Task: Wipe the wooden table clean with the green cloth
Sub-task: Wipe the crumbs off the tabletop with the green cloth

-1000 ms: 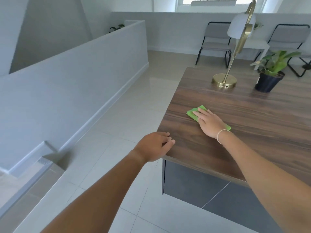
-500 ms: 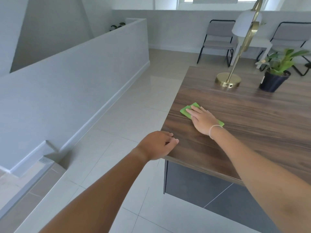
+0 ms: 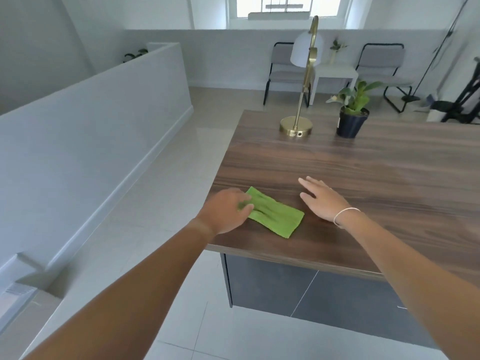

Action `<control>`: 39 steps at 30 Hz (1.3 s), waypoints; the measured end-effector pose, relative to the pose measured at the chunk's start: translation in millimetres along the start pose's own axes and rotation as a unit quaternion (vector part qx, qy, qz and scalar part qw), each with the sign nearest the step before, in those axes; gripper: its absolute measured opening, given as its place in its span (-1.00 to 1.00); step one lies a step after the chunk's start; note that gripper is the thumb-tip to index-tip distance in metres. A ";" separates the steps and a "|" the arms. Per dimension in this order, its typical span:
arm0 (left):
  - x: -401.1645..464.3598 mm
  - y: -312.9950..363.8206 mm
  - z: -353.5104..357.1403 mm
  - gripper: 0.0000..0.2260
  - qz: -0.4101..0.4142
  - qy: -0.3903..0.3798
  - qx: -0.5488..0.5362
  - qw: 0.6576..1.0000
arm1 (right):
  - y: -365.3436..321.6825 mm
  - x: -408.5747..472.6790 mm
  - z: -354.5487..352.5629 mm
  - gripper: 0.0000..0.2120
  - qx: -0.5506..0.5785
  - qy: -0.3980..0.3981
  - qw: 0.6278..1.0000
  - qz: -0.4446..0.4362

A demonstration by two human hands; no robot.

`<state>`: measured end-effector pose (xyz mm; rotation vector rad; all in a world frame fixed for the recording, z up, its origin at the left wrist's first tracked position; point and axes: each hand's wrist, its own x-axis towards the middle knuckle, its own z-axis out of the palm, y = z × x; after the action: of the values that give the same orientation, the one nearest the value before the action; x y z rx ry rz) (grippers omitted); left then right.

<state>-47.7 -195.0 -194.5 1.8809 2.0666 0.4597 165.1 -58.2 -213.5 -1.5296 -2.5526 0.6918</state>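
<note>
The green cloth (image 3: 275, 213) lies folded and flat near the front left corner of the wooden table (image 3: 363, 172). My left hand (image 3: 226, 208) rests on the cloth's left end, fingers curled onto it and pinching its edge. My right hand (image 3: 323, 198) is flat on the bare wood just right of the cloth, fingers spread, holding nothing. A thin white band circles that wrist.
A brass lamp (image 3: 296, 126) with a white shade and a potted plant (image 3: 351, 118) stand at the table's far side. Behind are two grey chairs (image 3: 283, 71), a small white table (image 3: 335, 74) and black stands at the right. A low white wall (image 3: 91, 126) runs along the left.
My right hand came off the cloth and now lies on the wood beside it. My left hand left the table's corner and took the cloth's left end. The view shifted left.
</note>
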 end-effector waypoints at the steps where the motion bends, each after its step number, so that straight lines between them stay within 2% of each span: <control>1: 5.7 10.5 4.8 -0.64 0.010 -0.020 0.012 1.000 | 9.6 -1.3 0.0 -0.53 -0.036 -0.016 0.999 0.025; 3: 15.7 30.9 17.0 -0.59 0.019 -0.058 0.034 0.998 | 19.6 -3.6 2.4 -0.51 -0.076 -0.031 0.996 0.047; 7: 28.1 46.7 34.5 -0.52 0.004 -0.092 0.076 0.993 | 17.7 -0.9 -2.1 -0.51 -0.080 -0.040 0.994 0.058; 13: 20.9 36.5 33.8 -0.56 -0.020 -0.062 0.071 0.995 | 23.7 0.9 -5.0 -0.51 -0.103 -0.055 0.992 0.058; 19: -3.9 -12.9 8.7 -0.54 -0.110 -0.030 0.101 0.988 | 25.1 2.6 -3.4 -0.51 -0.103 -0.057 0.992 0.051; 22: -14.4 -17.5 8.2 -0.55 -0.124 -0.015 0.094 0.988 | 25.9 2.2 -3.8 -0.51 -0.107 -0.054 0.992 0.046; 28: -69.4 -10.8 26.3 -0.58 -0.092 0.031 0.076 0.992 | 28.0 0.4 0.6 -0.52 -0.113 -0.053 0.991 0.038; 33: -66.4 -7.9 26.7 -0.57 -0.103 0.007 0.089 0.991 | 27.2 1.7 -1.1 -0.53 -0.115 -0.051 0.992 0.030; 35: -56.6 10.6 38.2 -0.56 -0.094 0.006 0.092 0.991 | 28.2 1.8 -1.2 -0.52 -0.115 -0.053 0.991 0.029; 39: -31.0 86.7 83.4 -0.53 -0.006 -0.018 0.077 0.997 | 28.7 2.1 -1.7 -0.52 -0.116 -0.052 0.992 0.025</control>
<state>69.0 -215.8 -231.7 1.9462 2.1430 0.2667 188.0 -44.4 -224.4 -1.6707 -2.7658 0.5063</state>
